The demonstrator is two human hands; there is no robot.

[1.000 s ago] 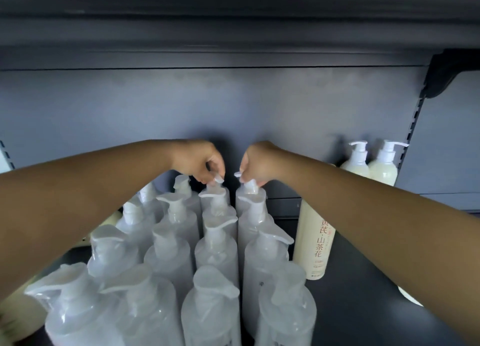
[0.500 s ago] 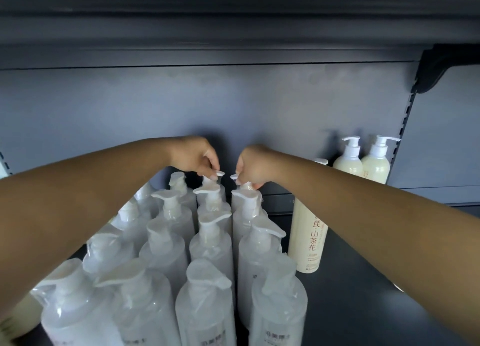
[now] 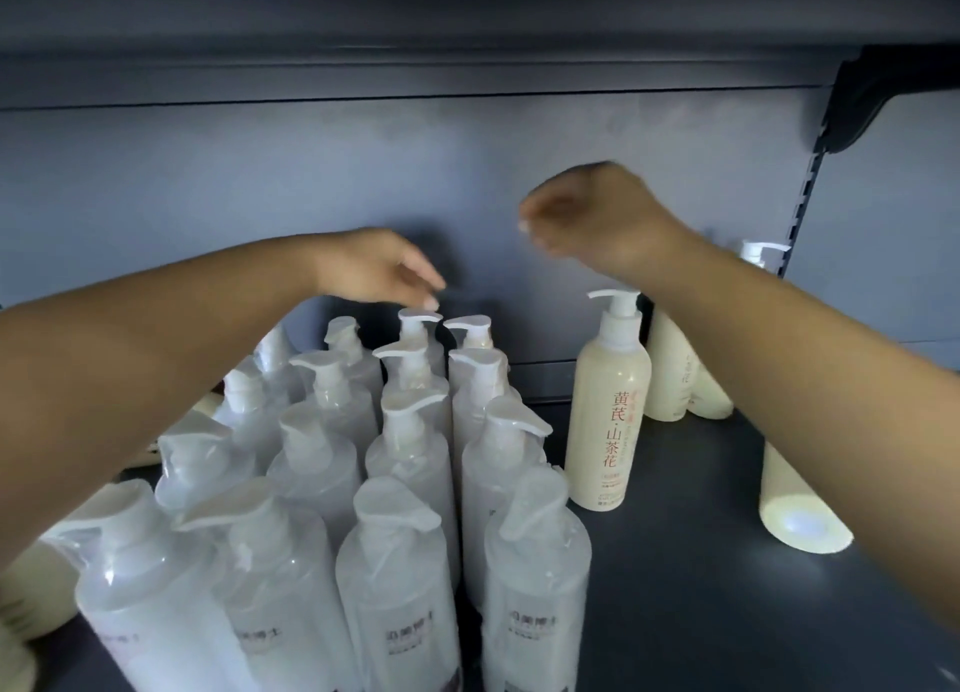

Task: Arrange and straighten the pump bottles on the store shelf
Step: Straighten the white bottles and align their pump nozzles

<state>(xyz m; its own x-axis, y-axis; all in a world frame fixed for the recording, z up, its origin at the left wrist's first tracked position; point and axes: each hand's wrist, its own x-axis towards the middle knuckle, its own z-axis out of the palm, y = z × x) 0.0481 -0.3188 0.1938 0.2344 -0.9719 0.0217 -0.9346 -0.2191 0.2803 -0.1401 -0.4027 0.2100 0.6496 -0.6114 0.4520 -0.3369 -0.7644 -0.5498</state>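
Several translucent white pump bottles (image 3: 400, 463) wrapped in plastic stand in rows on the dark shelf (image 3: 691, 587). My left hand (image 3: 379, 270) hovers with loose fingers just above the pump head of the rearmost bottle (image 3: 420, 322), its fingertips at or barely touching the top. My right hand (image 3: 587, 213) is lifted clear, up in front of the back panel, fingers curled and holding nothing. A cream pump bottle with red characters (image 3: 608, 411) stands upright to the right of the rows.
More cream bottles (image 3: 670, 374) stand at the back right, partly hidden by my right forearm. One cream bottle (image 3: 795, 504) lies on its side at the right. The shelf above hangs low. A slotted upright and bracket (image 3: 810, 172) are at the right.
Both hands have let go of the rear pump heads. My right hand rose and moved right, away from the bottles. My left hand opened and stays just above the rear pump.
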